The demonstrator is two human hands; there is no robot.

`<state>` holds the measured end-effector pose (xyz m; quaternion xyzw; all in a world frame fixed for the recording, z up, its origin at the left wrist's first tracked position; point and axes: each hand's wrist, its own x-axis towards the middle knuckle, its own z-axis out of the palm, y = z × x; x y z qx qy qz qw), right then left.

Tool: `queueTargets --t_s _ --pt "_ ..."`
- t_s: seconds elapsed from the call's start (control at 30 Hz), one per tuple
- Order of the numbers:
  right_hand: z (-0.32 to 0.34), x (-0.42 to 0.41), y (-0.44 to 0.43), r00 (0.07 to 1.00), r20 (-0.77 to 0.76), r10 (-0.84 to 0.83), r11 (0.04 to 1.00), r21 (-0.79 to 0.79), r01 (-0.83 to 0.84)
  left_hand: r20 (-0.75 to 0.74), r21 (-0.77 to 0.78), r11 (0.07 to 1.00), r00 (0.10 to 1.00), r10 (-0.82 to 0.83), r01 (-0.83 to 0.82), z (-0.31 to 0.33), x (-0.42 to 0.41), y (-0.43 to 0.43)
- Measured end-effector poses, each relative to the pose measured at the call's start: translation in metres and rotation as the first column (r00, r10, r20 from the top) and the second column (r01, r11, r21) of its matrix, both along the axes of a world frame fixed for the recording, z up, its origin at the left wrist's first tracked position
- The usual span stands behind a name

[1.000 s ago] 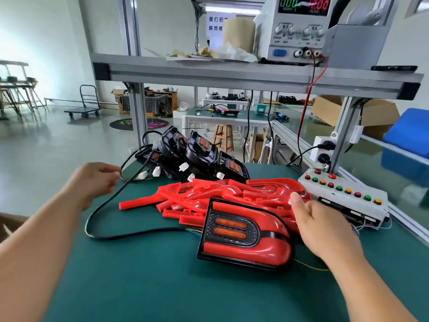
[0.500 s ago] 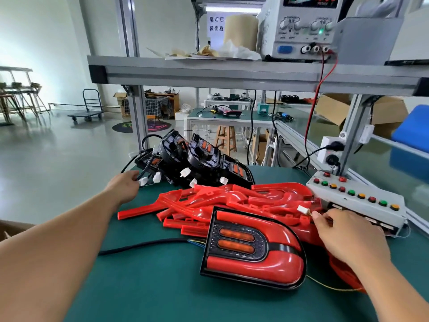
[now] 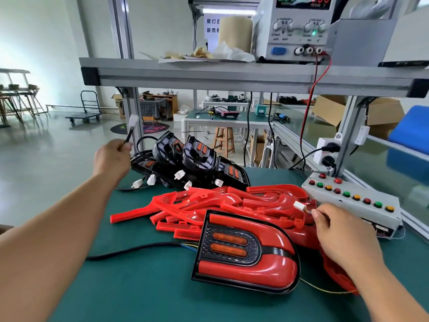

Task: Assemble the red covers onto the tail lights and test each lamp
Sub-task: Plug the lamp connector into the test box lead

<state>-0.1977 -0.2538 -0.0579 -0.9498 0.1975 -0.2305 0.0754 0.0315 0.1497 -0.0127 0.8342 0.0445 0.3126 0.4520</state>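
An assembled tail light [image 3: 246,249] with its red cover lies on the green mat [image 3: 139,287] in front of me. Behind it sits a heap of loose red covers [image 3: 232,203], and behind those several black tail lights [image 3: 192,161] with white plugs. My left hand [image 3: 112,156] grips a black cable and holds its white connector [image 3: 133,120] up above the black lamps. My right hand [image 3: 341,231] pinches thin wires ending in another white connector [image 3: 299,205], just left of the test box [image 3: 357,203].
The grey test box carries a row of red, green and yellow buttons at the right. A power supply [image 3: 297,29] stands on the shelf [image 3: 232,75] overhead, with a red lead [image 3: 308,108] hanging down. A black cable [image 3: 139,248] runs across the mat from the assembled lamp.
My left hand has reached to the black lamps, taken the cable and lifted its white connector up. My right hand has drawn the other connector's wires slightly right, toward the test box.
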Motion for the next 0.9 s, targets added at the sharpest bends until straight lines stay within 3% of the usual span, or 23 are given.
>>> queueTargets --t_s 0.1,0.2,0.27,0.33,0.4,0.47,0.53,0.73,0.9 --pt "0.008 0.001 0.002 0.995 0.097 0.027 0.999 0.032 -0.03 0.135 -0.054 0.951 0.946 -0.294 0.304 0.03 -0.019 -0.027" --pt "0.018 0.007 0.002 0.984 0.16 0.079 0.993 0.07 -0.092 0.15 0.072 0.892 0.879 -0.452 0.447 0.049 -0.037 -0.061" --pt "0.024 0.012 0.002 0.976 0.175 0.126 0.984 0.1 -0.145 0.08 0.254 0.826 0.84 -0.537 0.503 0.052 -0.051 -0.086" --pt "0.03 0.019 0.004 0.964 0.189 0.187 0.971 0.115 -0.211 -0.049 0.433 0.665 0.753 -0.656 0.608 0.045 -0.068 -0.113" --pt "0.031 0.024 0.009 0.945 0.21 0.251 0.946 0.155 -0.285 -0.209 0.458 0.513 0.649 -0.732 0.726 0.031 -0.085 -0.137" --pt "0.025 0.025 0.014 0.925 0.239 0.297 0.92 0.189 -0.344 -0.319 0.449 0.422 0.582 -0.748 0.788 0.017 -0.097 -0.157" --pt "0.016 0.023 0.015 0.911 0.257 0.321 0.908 0.189 -0.373 -0.361 0.447 0.397 0.568 -0.74 0.802 0.005 -0.101 -0.17" --pt "0.014 0.012 0.015 0.835 0.39 0.388 0.839 0.224 -0.495 -0.378 0.484 0.316 0.521 -0.765 0.816 0.002 -0.104 -0.18" --pt "0.017 0.011 0.012 0.825 0.363 0.433 0.823 0.214 -0.526 -0.381 0.565 0.277 0.543 -0.748 0.777 0.012 -0.112 -0.189"
